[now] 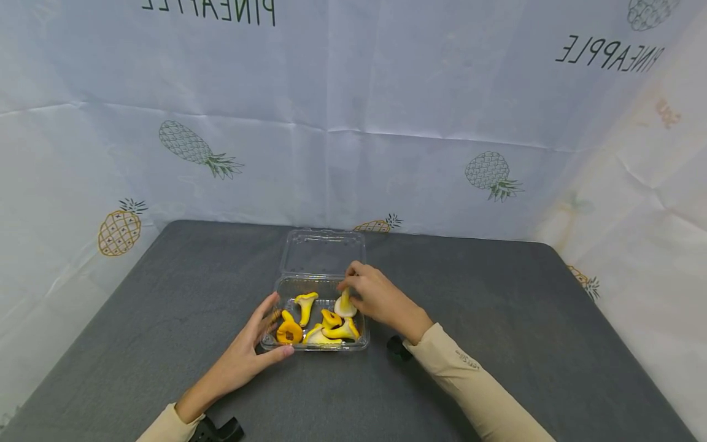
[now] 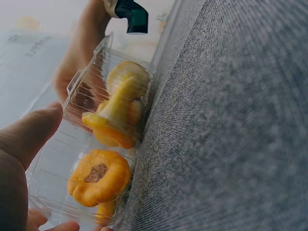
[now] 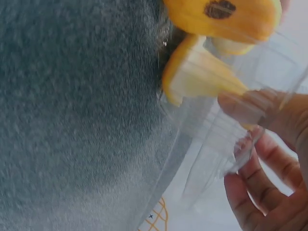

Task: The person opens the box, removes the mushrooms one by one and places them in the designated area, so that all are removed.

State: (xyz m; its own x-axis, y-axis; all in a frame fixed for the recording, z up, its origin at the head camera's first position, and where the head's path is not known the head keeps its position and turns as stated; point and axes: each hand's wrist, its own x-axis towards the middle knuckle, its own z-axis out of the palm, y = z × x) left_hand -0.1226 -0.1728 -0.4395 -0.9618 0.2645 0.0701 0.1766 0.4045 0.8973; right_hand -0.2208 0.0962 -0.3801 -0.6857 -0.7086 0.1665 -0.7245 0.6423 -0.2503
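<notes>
A clear plastic clamshell container (image 1: 282, 285) stands on the table with several yellow chanterelle mushrooms (image 1: 305, 307) in it. My left hand (image 1: 248, 350) holds its near left corner, thumb along the front wall and fingers at the left side. Over the right part of the container, my right hand (image 1: 381, 298) pinches the stem of one chanterelle (image 1: 345, 309), whose pale, wide end points down. In the right wrist view, the thumb and fingers meet at the thin end of that chanterelle (image 3: 197, 72). An orange chanterelle (image 2: 98, 178) lies close to my left hand, seen through the plastic.
The container's lid (image 1: 323, 255) is folded back toward the far table edge. Dark grey cloth covers the table (image 1: 497, 325). A pale curtain (image 1: 353, 178) printed with pineapples hangs behind it. Dark devices (image 1: 226, 430) are strapped at both wrists.
</notes>
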